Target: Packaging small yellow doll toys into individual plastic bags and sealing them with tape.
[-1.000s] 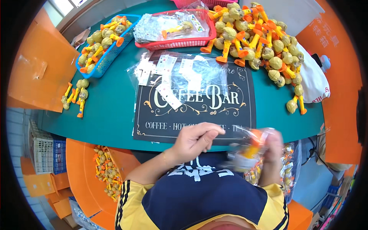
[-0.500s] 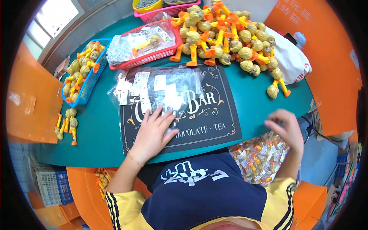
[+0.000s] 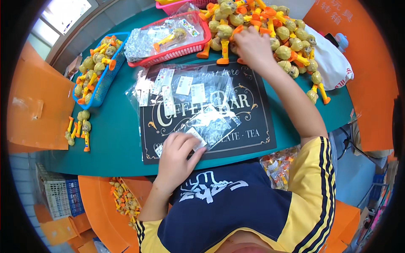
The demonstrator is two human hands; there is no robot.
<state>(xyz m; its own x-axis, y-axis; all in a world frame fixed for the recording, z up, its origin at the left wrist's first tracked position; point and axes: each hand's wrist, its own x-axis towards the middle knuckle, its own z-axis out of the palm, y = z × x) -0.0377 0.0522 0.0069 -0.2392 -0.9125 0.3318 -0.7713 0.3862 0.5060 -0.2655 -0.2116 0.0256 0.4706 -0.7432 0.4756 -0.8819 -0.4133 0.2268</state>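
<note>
Currently on and around the black sign mat (image 3: pixel 236 126), taken as landmark:

1. Left hand (image 3: pixel 179 158): at the mat's near left corner, palm down, fingers spread flat and slightly curled, pressing on a clear plastic bag (image 3: pixel 213 122) that lies at the mat's middle; fingertips touch its white label end.
2. Right hand (image 3: pixel 253 46): beyond the mat's far edge, reaching into the heap of toys (image 3: pixel 274 33); fingers curl down among them, but whether they grip one cannot be told.
3. Heap of toys: yellow-green round heads on orange stems, piled past the mat's far right corner.
4. Loose stack of clear bags with white labels (image 3: pixel 168 84): on the mat's far left part.
5. Red basket (image 3: pixel 168 38): beyond the mat's far left edge, holding bagged toys.
6. Blue basket (image 3: pixel 95 67): well left of the mat, filled with the same toys.
7. Three loose toys (image 3: pixel 80 130): left of the mat, near the table edge.
8. Bagged toys (image 3: pixel 276 164): below the mat's near right corner, off the teal table (image 3: pixel 114 139).
</note>
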